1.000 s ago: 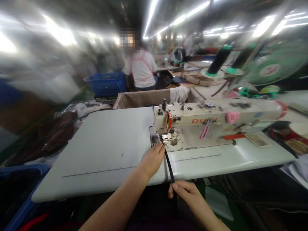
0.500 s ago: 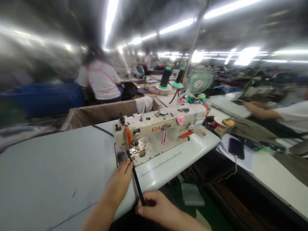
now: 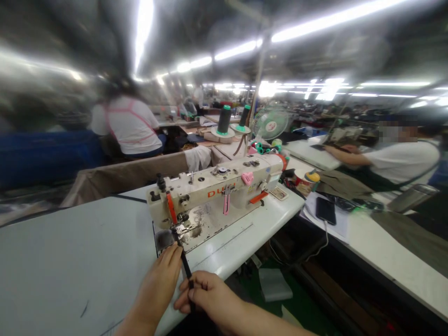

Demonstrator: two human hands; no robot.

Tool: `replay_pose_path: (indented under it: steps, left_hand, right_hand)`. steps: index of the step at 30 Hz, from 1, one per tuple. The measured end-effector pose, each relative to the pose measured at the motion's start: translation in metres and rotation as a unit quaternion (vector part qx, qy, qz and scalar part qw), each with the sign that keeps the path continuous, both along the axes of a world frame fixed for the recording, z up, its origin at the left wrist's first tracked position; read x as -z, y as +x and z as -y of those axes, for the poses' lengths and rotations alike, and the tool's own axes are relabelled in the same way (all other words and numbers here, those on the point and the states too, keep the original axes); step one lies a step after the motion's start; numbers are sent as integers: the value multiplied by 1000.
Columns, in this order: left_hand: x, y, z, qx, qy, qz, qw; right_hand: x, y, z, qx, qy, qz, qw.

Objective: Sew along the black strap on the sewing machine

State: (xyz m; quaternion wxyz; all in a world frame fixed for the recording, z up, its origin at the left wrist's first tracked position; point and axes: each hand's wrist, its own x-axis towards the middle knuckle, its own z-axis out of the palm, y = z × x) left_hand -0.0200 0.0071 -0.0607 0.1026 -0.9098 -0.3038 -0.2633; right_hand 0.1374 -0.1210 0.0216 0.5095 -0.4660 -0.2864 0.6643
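A narrow black strap runs from under the presser foot of a white sewing machine toward me. Close to the needle area, the fingertips of my left hand are pressed together on the strap's upper part; its thumb is hidden. Nearer the table's front edge, my right hand pinches the strap between thumb and fingers. The strap's lower end drops out of sight below that hand. Pink thread snips hang on the machine's front.
Two thread cones stand behind the machine, near a fan. On the right table lie a phone with a cable and dark fabric pieces. One co-worker sits ahead on the left, another on the right.
My right hand has moved up along the strap, closer to my left hand, and its grip has changed. The whole view has shifted, so the machine appears further left and slightly lower.
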Motion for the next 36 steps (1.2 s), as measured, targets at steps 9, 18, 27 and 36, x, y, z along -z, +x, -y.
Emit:
replay_pose_path:
  steps: [9,18,27,36]
  left_hand:
    - [-7,1,1,16,18,-24,999]
    - [-36,15,12,-25,-55,-25,998]
    - [-49,18,12,-37,-98,-29,994]
    - [-57,23,12,-51,-88,-11,995]
  right_hand:
    - [-13,15,18,-48,-19,24,998]
    - [-15,28,28,-96,-13,92,991]
    - [-10,36,31,-119,8,133,984]
    - [-10,37,29,-126,25,154,980]
